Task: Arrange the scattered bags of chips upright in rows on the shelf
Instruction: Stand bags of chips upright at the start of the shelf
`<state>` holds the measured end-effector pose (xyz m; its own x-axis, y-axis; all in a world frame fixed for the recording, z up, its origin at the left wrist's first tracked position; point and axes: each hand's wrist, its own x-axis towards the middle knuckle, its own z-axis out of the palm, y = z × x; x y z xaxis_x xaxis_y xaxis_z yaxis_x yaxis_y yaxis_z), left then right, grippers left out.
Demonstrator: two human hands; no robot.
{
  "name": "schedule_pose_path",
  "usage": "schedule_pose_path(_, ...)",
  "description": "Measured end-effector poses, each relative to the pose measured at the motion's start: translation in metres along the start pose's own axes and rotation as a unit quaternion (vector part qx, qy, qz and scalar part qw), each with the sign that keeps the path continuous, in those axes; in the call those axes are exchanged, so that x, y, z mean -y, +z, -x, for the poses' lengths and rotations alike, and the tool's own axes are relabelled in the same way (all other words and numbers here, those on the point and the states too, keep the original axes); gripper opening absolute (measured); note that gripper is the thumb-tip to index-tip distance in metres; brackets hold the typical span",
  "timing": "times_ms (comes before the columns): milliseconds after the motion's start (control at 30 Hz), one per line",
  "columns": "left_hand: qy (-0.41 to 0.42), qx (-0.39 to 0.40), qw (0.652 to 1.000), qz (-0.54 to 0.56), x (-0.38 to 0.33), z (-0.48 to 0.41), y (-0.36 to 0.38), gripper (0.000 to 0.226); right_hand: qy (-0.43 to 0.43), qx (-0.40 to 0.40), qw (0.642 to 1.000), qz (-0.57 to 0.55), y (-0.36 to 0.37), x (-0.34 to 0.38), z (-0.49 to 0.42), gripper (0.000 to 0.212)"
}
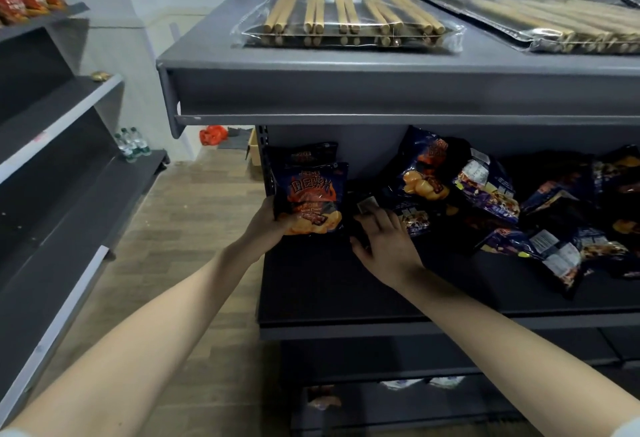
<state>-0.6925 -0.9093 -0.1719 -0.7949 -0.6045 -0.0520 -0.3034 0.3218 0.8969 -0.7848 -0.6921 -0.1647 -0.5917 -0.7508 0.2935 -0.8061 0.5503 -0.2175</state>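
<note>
progress: early | 2 bags stood upright at left end of shelf (346, 291) — front bag (313, 194) gripped by left hand (268, 225) | right hand (388, 246) laid flat, fingers loose, on a lying bag (362, 195) | heap (485, 190) at right left unsorted

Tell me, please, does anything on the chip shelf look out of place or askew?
Yes. Right of the upright bag that the left hand holds, the chip bags lie in a tumbled heap on the shelf, tilted and overlapping, some showing their backs. The right hand touches one lying flat.
</note>
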Motion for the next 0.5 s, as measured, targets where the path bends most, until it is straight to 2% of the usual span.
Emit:
schedule_pose_path(100, -0.005, 0.001, 1.0, -0.001, 0.0016, -0.0015, -0.001, 0.066, 0.003, 0.0, 1.0, -0.003, 0.0011, 0.0, 0.0029, 0.044)
schedule_pose_path(200, -0.013, -0.014, 1.0, 0.023, 0.0008, 0.0024, -0.0027, 0.097, 0.002, -0.006, 1.0, 0.002, 0.0035, 0.0017, 0.0059, 0.042)
schedule_pose_path(233, -0.016, -0.024, 0.999, 0.026, 0.0022, 0.003, -0.0026, 0.099, 0.0, -0.008, 1.0, 0.006, 0.0044, 0.0025, 0.0068, 0.041)
schedule_pose_path(367, 0.005, -0.069, 0.997, -0.012, 0.0089, 0.0002, -0.0018, 0.073, 0.002, 0.008, 1.0, 0.024, 0.0075, 0.0039, 0.0086, 0.043)
schedule_pose_path(500, 0.038, -0.069, 0.994, -0.075, 0.0086, -0.0042, -0.0054, 0.066, 0.003, 0.017, 0.999, 0.034, 0.0086, 0.0031, 0.0088, 0.045)
